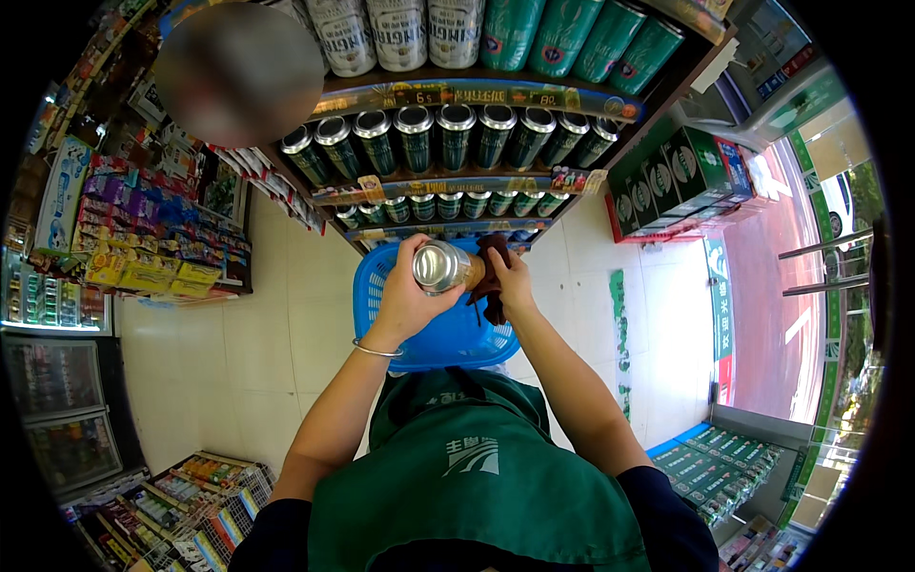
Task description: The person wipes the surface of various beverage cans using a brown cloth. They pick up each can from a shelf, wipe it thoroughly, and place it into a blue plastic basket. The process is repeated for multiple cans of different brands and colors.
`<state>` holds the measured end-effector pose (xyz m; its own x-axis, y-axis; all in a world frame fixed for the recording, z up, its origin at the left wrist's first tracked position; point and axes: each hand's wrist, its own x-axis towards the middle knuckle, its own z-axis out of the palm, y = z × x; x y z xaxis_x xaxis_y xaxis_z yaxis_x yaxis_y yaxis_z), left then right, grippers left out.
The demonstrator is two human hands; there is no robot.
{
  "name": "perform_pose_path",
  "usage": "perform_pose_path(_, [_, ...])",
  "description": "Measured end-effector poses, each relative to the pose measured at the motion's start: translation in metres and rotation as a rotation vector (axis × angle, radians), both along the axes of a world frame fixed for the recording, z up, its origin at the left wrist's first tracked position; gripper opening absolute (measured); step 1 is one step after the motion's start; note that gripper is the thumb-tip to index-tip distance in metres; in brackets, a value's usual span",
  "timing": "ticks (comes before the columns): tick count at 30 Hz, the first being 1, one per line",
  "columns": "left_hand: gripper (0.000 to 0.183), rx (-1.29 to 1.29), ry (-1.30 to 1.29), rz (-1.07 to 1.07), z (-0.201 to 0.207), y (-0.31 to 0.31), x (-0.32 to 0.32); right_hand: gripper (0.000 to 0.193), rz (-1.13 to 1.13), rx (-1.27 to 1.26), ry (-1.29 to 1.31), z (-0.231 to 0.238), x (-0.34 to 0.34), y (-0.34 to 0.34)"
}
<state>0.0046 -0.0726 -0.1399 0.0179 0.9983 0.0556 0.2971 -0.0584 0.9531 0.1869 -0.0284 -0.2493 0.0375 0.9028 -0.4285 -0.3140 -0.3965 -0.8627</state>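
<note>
My left hand (408, 297) is wrapped around a can (439, 266), its round silver end facing up toward me. My right hand (515, 282) grips a dark brown cloth (492, 259) and presses it against the can's far side on the right. Both hands are above a blue plastic basket (434, 357) with slotted walls. What lies inside the basket is mostly hidden by my hands and the can. A silver bangle circles my left wrist.
Ahead stands a shelf (448, 186) with rows of dark green cans (456, 133), with white cans (397, 33) and green cans above. Snack racks (157, 224) stand left. Stacked green cartons (677, 181) are on the right, by a glass front. Packaged goods (195, 505) fill a lower-left rack.
</note>
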Motion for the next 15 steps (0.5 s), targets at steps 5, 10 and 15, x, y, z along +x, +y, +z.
perform_pose_path(5, [0.071,0.032,0.185,0.070,-0.060,-0.012,-0.007,0.027,-0.026,0.001,-0.147,-0.038,0.030,-0.002])
perform_pose_path(10, [0.073,-0.150,0.393,0.104,-0.124,-0.037,-0.022,0.026,-0.044,-0.115,-0.113,-0.039,0.047,-0.014])
perform_pose_path(15, [0.069,-0.307,0.518,0.120,-0.190,-0.053,-0.033,0.029,0.014,-0.197,-0.158,-0.064,0.043,-0.033])
